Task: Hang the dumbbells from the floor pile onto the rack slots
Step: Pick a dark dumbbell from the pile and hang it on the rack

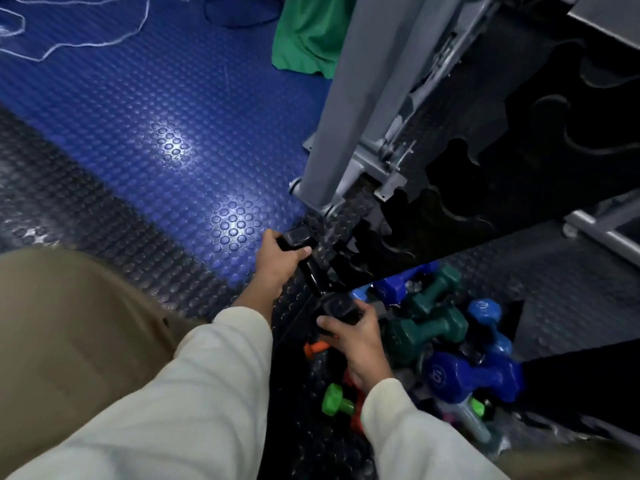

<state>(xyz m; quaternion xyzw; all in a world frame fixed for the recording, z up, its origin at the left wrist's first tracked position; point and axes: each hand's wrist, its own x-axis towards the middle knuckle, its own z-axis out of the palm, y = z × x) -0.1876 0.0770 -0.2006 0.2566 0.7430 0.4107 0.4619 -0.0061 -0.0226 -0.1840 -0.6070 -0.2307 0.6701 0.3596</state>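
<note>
Two cream sleeves are reaching forward from the bottom of the view, beside a knee in tan fabric. One black dumbbell is being held between two hands: the left hand is curling its grip around the far hexagonal head, thumb lying across the top, while the right hand is wrapping its grip around the near head. The dumbbell is glossy, with a short thick handle, and is sitting just in front of the lowest black rack slots, which are scalloped cut-outs along a dark panel (whether it is touching them I cannot tell).

Just right of the right hand, the floor pile is lying under the rack: two dark green dumbbells, at least four blue ones with smooth coated hexagonal heads, one bright green dumbbell, an orange one partly hidden by the wrist, and a pale translucent piece too blurred to name.

The floor is showing raised round studs, black near the person and blue farther off. Two grey square steel uprights of the rack are rising past it. Beyond them, one green cloth is hanging, and a thin white cord is looping across the blue mat.
</note>
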